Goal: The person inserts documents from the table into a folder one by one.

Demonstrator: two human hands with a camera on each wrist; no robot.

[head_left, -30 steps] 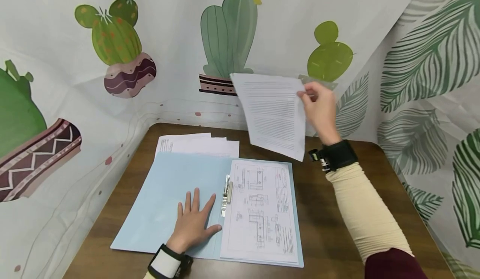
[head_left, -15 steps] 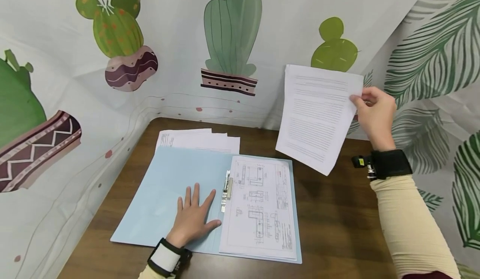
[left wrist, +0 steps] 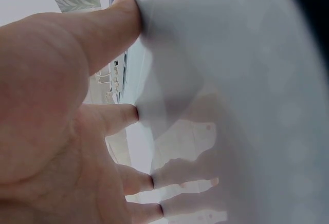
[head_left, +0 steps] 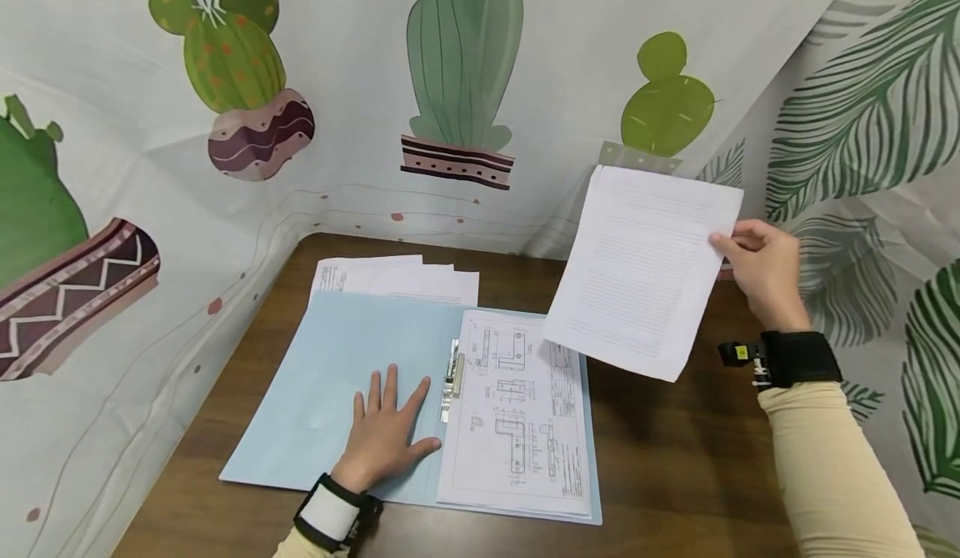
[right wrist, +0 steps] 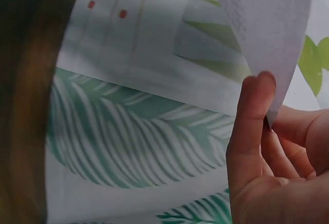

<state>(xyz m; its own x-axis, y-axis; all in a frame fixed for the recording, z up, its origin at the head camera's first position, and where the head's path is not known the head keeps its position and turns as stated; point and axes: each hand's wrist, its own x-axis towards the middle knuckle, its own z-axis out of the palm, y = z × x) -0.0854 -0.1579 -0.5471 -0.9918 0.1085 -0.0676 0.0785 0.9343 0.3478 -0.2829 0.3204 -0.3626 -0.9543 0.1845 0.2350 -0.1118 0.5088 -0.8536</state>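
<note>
A light blue folder (head_left: 337,374) lies spread on the table, its metal clip (head_left: 453,381) at the spine. On its right side rests a white sheet with technical drawings (head_left: 517,458). My left hand (head_left: 386,441) presses flat on the inside of the left cover, fingers spread; in the left wrist view the fingertips (left wrist: 131,113) touch the glossy blue surface. My right hand (head_left: 765,270) pinches the right edge of a printed paper sheet (head_left: 645,266) between thumb and fingers. That sheet hangs tilted in the air, its lower left corner in front of the drawing's upper right part.
Several loose papers (head_left: 397,279) stick out from behind the folder's upper left edge. The brown wooden table (head_left: 675,458) extends to the right. A cloth backdrop (head_left: 337,124) printed with cacti and leaves stands behind and at both sides.
My right hand has carried the printed sheet rightward from above the folder, then lowered it slightly, still pinching its edge. My left hand has stayed on the folder.
</note>
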